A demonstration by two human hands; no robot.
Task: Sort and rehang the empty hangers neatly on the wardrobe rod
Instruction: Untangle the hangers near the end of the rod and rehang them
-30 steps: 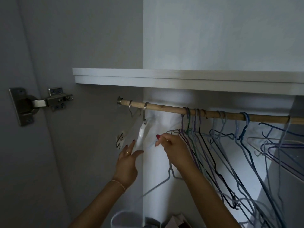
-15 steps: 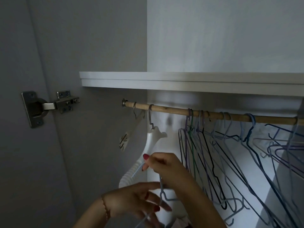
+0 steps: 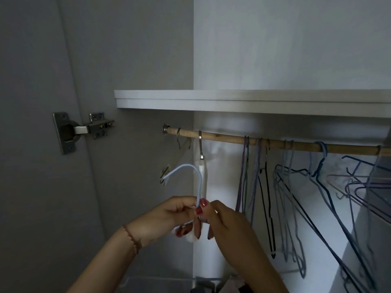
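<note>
While both hands meet low in the middle of the view, they hold one pale blue wire hanger (image 3: 196, 182) by its neck. The left hand (image 3: 169, 218) has its fingers curled around the wire, and the right hand (image 3: 220, 220) pinches it from the other side, thumb on top. The hook of this hanger stands up at 12 o'clock from the hands and bends over toward 10 o'clock, below the wooden rod (image 3: 275, 142) and not touching it. On the rod, at 12 o'clock from the hands, hangs a white plastic hanger (image 3: 202, 176). Toward 2 and 3 o'clock many coloured wire hangers (image 3: 317, 187) hang crowded and tangled. A white shelf (image 3: 254, 100) lies above the rod, and a metal hinge (image 3: 82, 130) is at 10 o'clock.
</note>
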